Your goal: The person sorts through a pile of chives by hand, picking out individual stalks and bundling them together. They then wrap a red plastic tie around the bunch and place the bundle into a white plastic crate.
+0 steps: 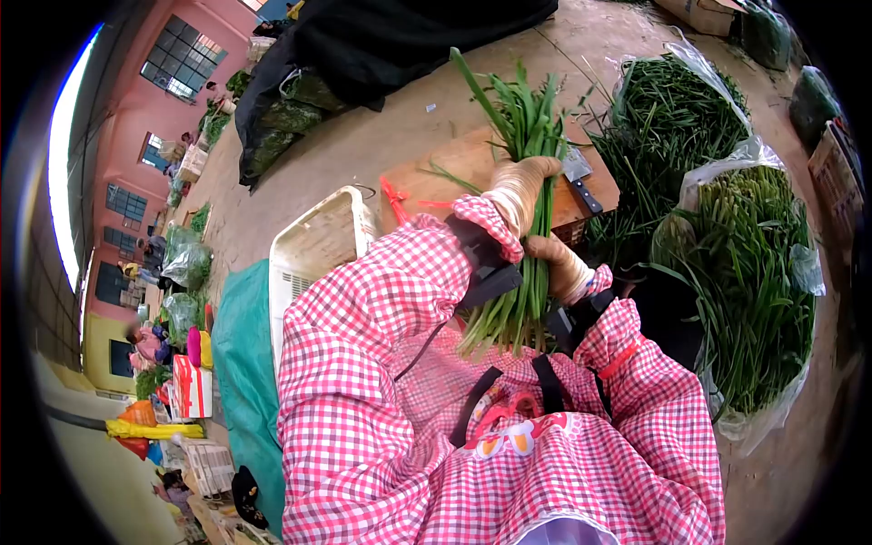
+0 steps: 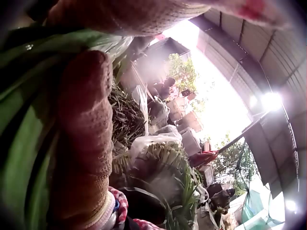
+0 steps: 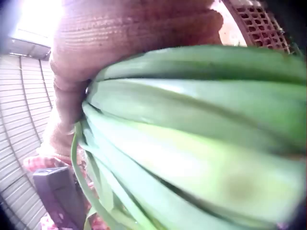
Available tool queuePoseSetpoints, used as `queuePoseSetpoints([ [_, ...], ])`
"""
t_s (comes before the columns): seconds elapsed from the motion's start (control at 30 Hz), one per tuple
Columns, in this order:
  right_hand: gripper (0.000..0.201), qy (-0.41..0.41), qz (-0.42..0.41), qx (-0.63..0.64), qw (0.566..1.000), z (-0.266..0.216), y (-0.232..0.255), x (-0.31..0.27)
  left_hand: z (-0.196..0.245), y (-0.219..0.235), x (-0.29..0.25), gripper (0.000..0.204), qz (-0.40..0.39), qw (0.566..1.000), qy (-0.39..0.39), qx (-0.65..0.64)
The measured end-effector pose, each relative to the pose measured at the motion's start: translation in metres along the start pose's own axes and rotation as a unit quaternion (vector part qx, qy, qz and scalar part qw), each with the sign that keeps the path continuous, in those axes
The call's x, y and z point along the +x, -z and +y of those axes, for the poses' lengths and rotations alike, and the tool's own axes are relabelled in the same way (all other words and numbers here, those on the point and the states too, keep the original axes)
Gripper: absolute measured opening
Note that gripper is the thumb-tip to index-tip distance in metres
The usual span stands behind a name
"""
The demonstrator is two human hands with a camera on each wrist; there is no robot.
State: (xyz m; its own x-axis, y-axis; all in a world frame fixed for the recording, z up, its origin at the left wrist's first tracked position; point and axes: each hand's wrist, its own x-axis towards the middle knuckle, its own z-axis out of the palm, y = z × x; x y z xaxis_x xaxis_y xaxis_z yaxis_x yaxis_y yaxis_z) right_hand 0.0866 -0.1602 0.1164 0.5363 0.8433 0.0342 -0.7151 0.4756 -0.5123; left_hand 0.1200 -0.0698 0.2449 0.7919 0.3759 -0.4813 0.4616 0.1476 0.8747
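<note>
A bunch of long, flat green leaves [image 1: 495, 318], like chives, stands tilted in front of the person, dark tips up and paler ends toward the lap. Around its upper middle grips the gloved left hand [image 1: 515, 193]. Lower down, the gloved right hand [image 1: 559, 265] holds the bunch from the side. In the right wrist view the glove [image 3: 134, 38] lies across the broad leaves [image 3: 192, 110]. A gloved finger [image 2: 85, 139] presses along the leaves in the left wrist view. Beyond the hands, a knife with a black handle [image 1: 584, 193] lies on a wooden board [image 1: 427, 186].
To the right stand plastic bags of cut greens [image 1: 745, 282] and a dark leafy pile [image 1: 672, 118]. A pale plastic crate [image 1: 280, 263] is at the left, beside a teal sheet [image 1: 245, 345]. Red ties [image 1: 393, 195] hang on the board's edge. Black cloth [image 1: 391, 45] covers bundles behind.
</note>
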Motion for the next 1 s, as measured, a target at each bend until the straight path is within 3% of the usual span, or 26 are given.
queuePoseSetpoints([
  [0.03,0.053,0.004,0.0,0.015,1.0,0.003,0.005,-0.003,0.0,-0.001,0.002,0.022,-0.011,1.0,0.001,0.017],
  [0.07,0.052,0.008,-0.002,0.029,1.0,0.006,0.008,-0.007,0.003,0.004,0.011,0.025,-0.107,0.991,0.083,0.019],
  [0.13,0.051,0.026,-0.051,0.052,0.997,0.012,0.008,-0.007,0.016,0.019,0.014,0.029,-0.212,0.971,0.084,0.07],
  [0.17,0.05,0.04,-0.024,0.043,0.998,0.011,0.003,-0.012,0.025,0.029,0.012,0.03,-0.263,0.956,0.084,0.094],
  [0.2,0.051,0.048,-0.045,0.041,0.997,0.015,0.013,-0.013,0.036,0.043,-0.002,0.039,-0.28,0.951,0.085,0.099],
  [0.23,0.055,0.057,-0.065,0.039,0.995,0.015,0.019,-0.014,0.045,0.06,-0.001,0.045,-0.268,0.942,0.001,0.202],
  [0.27,0.071,0.05,-0.028,0.003,0.998,0.01,0.02,-0.019,0.047,0.077,0.01,0.048,-0.253,0.946,0.004,0.203],
  [0.3,0.081,0.06,-0.033,0.079,0.995,0.012,0.02,-0.02,0.044,0.095,0.023,0.051,-0.237,0.95,0.007,0.204],
  [0.37,0.076,0.077,-0.005,0.08,0.994,0.008,0.023,-0.021,0.035,0.132,0.035,0.053,-0.202,0.96,-0.018,0.194],
  [0.4,0.088,0.076,0.005,0.084,0.994,0.005,0.025,-0.02,0.027,0.149,0.045,0.054,-0.183,0.965,-0.031,0.187],
  [0.43,0.079,0.079,-0.01,0.062,0.995,0.001,0.03,-0.016,0.012,0.167,0.067,0.055,-0.16,0.952,-0.072,0.25],
  [0.5,0.081,0.074,0.038,0.018,0.996,-0.009,0.034,-0.008,-0.03,0.2,0.123,0.059,-0.11,0.91,-0.153,0.369],
  [0.57,0.085,0.072,0.093,-0.012,0.993,-0.018,0.03,0.005,-0.065,0.22,0.158,0.061,-0.016,0.853,-0.122,0.508],
  [0.6,0.086,0.06,0.122,-0.029,0.99,-0.025,0.031,0.014,-0.055,0.213,0.152,0.059,0.01,0.826,-0.06,0.561],
  [0.67,0.087,0.028,0.137,-0.052,0.989,-0.037,0.035,0.037,-0.077,0.225,0.176,0.059,0.069,0.775,-0.065,0.625],
  [0.7,0.076,0.034,0.148,-0.05,0.987,-0.041,0.027,0.049,-0.086,0.23,0.186,0.059,0.098,0.746,-0.065,0.655],
  [0.73,0.068,0.018,0.144,-0.053,0.988,-0.043,0.031,0.064,-0.094,0.235,0.196,0.064,0.128,0.764,-0.05,0.631],
  [0.8,0.047,-0.01,0.136,-0.085,0.987,-0.047,0.048,0.095,-0.107,0.25,0.21,0.065,0.172,0.763,-0.118,0.611],
  [0.83,0.043,-0.017,0.198,-0.087,0.976,-0.047,0.057,0.112,-0.111,0.255,0.214,0.066,0.194,0.76,-0.152,0.602],
  [0.87,0.041,-0.04,0.187,-0.078,0.978,-0.05,0.059,0.13,-0.113,0.259,0.217,0.066,0.188,0.759,-0.155,0.604],
  [0.93,0.036,-0.064,0.183,-0.092,0.977,-0.046,0.06,0.168,-0.104,0.263,0.217,0.065,0.104,0.782,-0.104,0.605],
  [0.97,0.04,-0.118,0.186,-0.107,0.97,-0.041,0.085,0.185,-0.102,0.265,0.22,0.065,0.06,0.791,-0.079,0.604],
  [1.0,0.038,-0.14,0.196,-0.113,0.964,-0.038,0.085,0.199,-0.106,0.267,0.222,0.063,0.051,0.791,-0.106,0.601],
])
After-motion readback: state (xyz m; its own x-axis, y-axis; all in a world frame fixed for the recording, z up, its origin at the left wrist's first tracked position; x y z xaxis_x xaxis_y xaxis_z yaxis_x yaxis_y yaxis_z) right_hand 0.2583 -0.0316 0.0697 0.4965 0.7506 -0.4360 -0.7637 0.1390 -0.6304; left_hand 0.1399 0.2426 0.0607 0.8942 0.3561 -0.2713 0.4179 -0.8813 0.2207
